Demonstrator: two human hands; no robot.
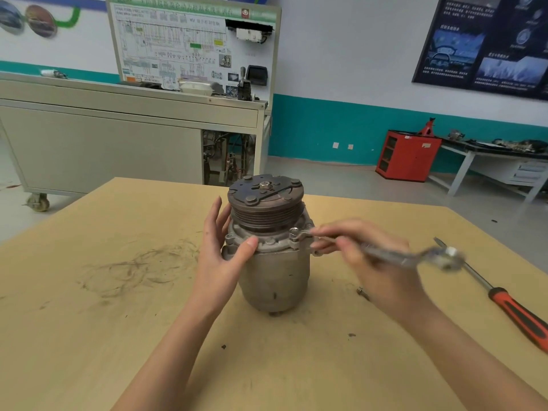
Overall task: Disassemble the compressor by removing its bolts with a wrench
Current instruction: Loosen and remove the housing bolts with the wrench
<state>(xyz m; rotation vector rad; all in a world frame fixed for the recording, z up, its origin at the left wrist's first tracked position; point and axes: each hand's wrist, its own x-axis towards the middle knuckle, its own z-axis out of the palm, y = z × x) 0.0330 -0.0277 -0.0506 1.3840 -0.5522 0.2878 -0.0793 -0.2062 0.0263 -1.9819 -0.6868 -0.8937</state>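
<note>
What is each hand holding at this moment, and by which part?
The right hand grips the wrench along its shaft, its head on a flange bolt. The left hand rests against the compressor at its upper flange, fingers straight.

1. White wall (341, 54) with a teal band along its foot; grey floor (341, 179).
2. Grey wheeled cabinet (103, 149) on the left, a wiring-diagram board (189, 46) standing on it.
3. Red cabinet (409, 155) beside a white side table (530, 172); dark poster (486, 43) above.
</note>
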